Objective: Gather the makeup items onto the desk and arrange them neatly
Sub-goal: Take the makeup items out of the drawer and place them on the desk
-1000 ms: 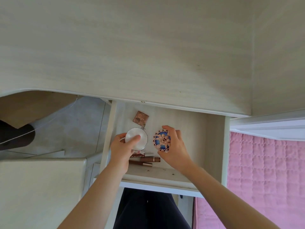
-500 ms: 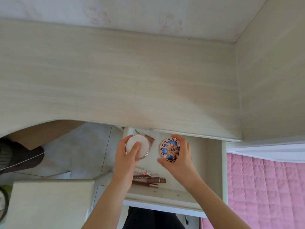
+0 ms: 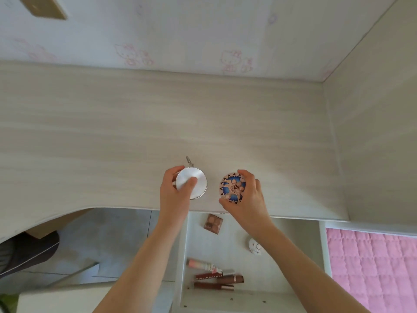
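Left hand grip curled round a white, silver-rimmed round compact. Right hand grip holds a blue-and-rose patterned round compact, both just apart over the counter near its front edge, contact unclear. Open drawer below holds a brown eyeshadow palette, pink tube, red tube lettered roughly "COLORKEY", brown lip tubes, small white item.

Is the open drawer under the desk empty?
No, a small brown palette and several lip tubes lie in the drawer.
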`<action>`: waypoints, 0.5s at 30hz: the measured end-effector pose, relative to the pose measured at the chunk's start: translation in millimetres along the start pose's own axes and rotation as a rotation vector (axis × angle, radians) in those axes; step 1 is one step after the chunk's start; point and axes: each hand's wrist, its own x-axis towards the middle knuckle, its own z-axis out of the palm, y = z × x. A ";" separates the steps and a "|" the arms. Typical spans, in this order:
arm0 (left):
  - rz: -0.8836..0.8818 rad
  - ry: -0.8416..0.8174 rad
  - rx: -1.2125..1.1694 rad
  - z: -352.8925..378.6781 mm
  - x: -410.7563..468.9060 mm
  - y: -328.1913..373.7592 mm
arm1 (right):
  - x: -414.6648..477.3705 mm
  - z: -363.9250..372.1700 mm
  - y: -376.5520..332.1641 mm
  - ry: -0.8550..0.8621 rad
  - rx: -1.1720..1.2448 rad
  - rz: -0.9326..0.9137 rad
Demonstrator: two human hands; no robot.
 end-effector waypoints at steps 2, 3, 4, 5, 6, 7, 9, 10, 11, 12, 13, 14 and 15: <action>0.004 -0.001 0.029 2.2 18.3 2.0 | 18.2 2.1 -6.9 0.025 -0.033 -0.025; 0.008 0.001 0.034 3.9 27.0 2.7 | 27.7 2.8 -9.7 0.040 -0.062 -0.046; 0.011 0.003 0.037 5.4 35.2 3.8 | 37.7 3.5 -12.1 0.053 -0.110 -0.070; 0.017 0.006 0.044 6.8 43.1 5.3 | 47.9 4.1 -14.6 0.062 -0.175 -0.091; 0.024 0.008 0.051 7.9 50.6 7.1 | 57.4 4.5 -17.1 0.066 -0.242 -0.105; 0.029 0.013 0.052 9.0 58.2 8.5 | 65.9 5.0 -19.4 0.065 -0.302 -0.113; 0.025 0.035 0.038 11.1 72.9 11.3 | 79.6 7.3 -23.4 0.050 -0.387 -0.122; 0.021 0.050 0.030 12.1 80.0 12.8 | 85.1 9.3 -25.7 0.042 -0.412 -0.122; 0.021 0.064 0.025 12.9 87.0 14.2 | 90.1 11.8 -28.3 0.037 -0.430 -0.122; 0.025 0.070 0.026 13.4 93.4 15.2 | 94.5 14.5 -31.2 0.034 -0.444 -0.125; 0.032 0.068 0.032 13.8 99.7 15.5 | 99.0 17.3 -34.2 0.031 -0.454 -0.130; 0.042 0.055 0.045 14.0 105.1 15.2 | 103.5 20.0 -37.0 0.027 -0.465 -0.139; 0.050 0.037 0.064 14.0 109.4 14.2 | 107.4 22.6 -39.3 0.021 -0.479 -0.147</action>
